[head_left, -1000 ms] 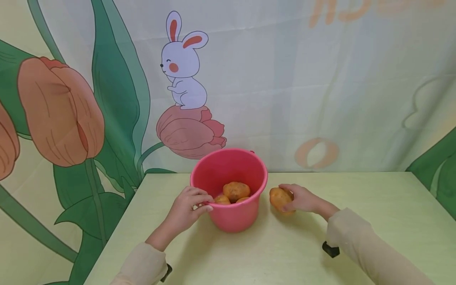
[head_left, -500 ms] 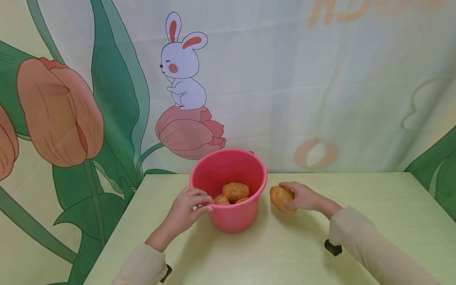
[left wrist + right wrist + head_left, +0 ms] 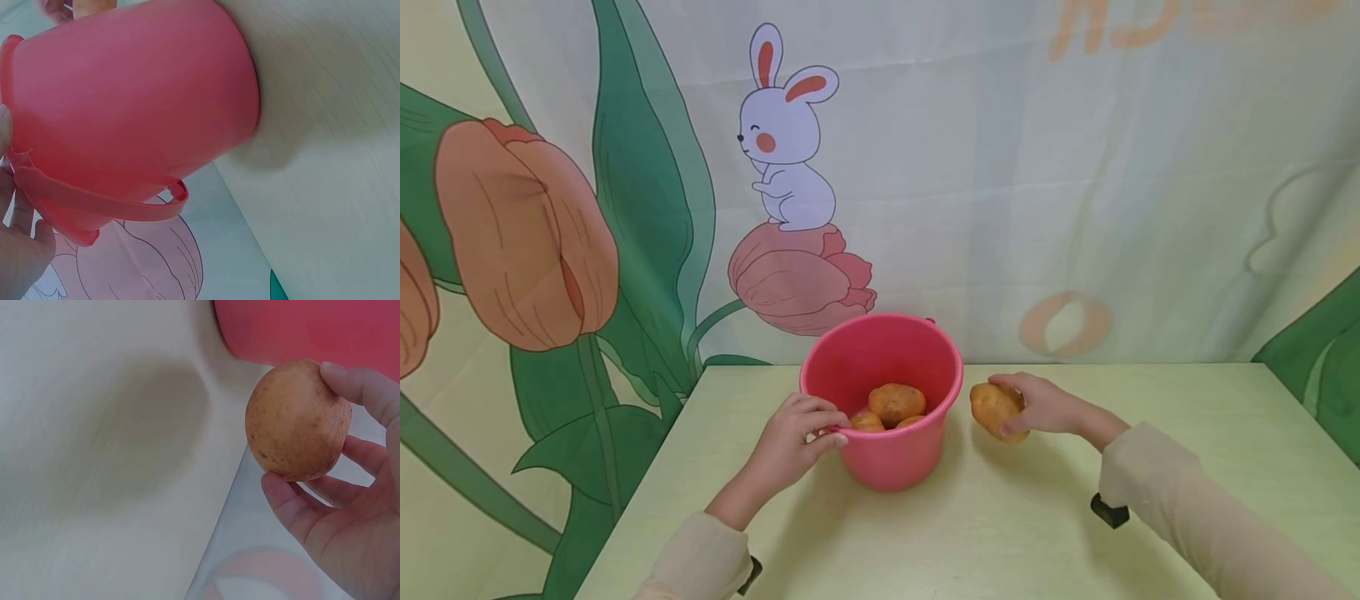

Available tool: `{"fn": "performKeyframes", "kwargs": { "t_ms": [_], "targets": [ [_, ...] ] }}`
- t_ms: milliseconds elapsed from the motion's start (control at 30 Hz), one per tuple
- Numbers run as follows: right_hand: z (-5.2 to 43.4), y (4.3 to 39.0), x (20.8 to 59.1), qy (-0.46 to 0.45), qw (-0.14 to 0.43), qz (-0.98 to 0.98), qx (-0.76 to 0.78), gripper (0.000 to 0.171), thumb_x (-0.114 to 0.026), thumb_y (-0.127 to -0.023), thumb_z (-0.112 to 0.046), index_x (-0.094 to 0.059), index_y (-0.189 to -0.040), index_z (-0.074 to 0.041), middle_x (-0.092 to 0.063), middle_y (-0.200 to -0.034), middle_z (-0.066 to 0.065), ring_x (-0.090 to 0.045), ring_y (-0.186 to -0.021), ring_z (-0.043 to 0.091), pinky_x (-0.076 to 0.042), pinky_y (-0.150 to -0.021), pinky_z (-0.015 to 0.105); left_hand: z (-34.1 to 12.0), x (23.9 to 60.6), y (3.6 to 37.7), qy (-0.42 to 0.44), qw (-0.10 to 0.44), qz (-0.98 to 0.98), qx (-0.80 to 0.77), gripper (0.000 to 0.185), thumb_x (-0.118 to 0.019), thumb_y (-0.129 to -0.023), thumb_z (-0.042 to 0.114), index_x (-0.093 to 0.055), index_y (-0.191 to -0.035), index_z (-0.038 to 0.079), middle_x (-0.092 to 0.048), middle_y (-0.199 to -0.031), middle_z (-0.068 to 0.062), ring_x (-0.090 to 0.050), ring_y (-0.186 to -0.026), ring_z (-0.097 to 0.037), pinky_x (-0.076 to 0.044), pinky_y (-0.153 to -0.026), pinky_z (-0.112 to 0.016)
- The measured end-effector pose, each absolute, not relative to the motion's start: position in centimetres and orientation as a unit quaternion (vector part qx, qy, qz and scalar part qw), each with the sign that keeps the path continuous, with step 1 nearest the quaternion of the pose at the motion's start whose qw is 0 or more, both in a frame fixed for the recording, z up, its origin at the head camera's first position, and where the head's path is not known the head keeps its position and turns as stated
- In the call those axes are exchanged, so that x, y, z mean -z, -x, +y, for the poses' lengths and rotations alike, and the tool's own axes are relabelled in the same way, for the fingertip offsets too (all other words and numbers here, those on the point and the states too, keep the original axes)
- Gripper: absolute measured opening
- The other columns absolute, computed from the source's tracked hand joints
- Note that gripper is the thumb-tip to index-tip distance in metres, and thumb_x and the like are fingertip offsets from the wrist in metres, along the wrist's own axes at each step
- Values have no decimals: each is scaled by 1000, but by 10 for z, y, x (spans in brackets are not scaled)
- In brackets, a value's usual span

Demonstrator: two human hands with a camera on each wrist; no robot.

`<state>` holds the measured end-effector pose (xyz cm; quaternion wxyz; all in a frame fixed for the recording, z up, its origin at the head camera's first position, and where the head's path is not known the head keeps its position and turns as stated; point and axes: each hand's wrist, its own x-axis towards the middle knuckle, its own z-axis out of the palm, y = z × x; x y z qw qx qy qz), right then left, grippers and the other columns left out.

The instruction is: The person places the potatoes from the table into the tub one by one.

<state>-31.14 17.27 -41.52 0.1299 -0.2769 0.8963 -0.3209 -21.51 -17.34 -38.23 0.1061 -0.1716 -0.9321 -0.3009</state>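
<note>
A pink bucket stands on the table, its mouth facing up and toward me. Inside it lie several potatoes, the topmost potato showing most. My left hand pinches the near-left rim between thumb and fingers; in the left wrist view the bucket's strap-like handle hangs along its side. To the right of the bucket, my right hand grips another potato between thumb and fingertips. In the right wrist view this potato is raised off the table, with its shadow below.
The pale table ends at the back against a printed curtain with a rabbit and tulips. The bucket stands near that back edge. A dark wrist strap piece shows under the right sleeve.
My right hand has lifted the potato slightly off the table and shifted it a little to the right. The left hand and the bucket have stayed in place.
</note>
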Motion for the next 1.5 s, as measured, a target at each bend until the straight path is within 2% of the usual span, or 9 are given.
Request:
{"fn": "performKeyframes", "kwargs": {
  "t_ms": [300,767,1167,1500],
  "targets": [
    [174,309,409,289,124,894,318,70,-69,-70,-12,-37,-128,8,-50,-115,17,-46,-98,26,-43,-84,42,-172,381,215,167,99,-931,310,23,-73,-70,19,-69,-92,21,-60,-95,4,-47,-98,-14,-53,-70,-30],
    [177,305,398,301,112,899,297,70,-69,-70,-13,-37,-129,8,-46,-124,21,-45,-105,30,-39,-89,49,-172,381,215,170,103,-932,304,22,-73,-70,19,-69,-92,21,-61,-94,5,-47,-97,-13,-52,-69,-24],
    [179,307,380,318,106,900,277,68,-69,-68,-12,-40,-126,8,-50,-120,19,-48,-98,27,-42,-83,41,-173,382,216,172,106,-932,302,22,-72,-70,21,-69,-92,21,-61,-95,5,-47,-98,-13,-53,-69,-27],
    [177,306,370,312,122,899,282,64,-67,-70,-8,-41,-127,4,-50,-117,15,-46,-96,24,-44,-78,34,-173,383,216,168,102,-931,307,23,-73,-70,20,-69,-92,21,-60,-95,5,-47,-98,-13,-53,-69,-28]
  ]
}}
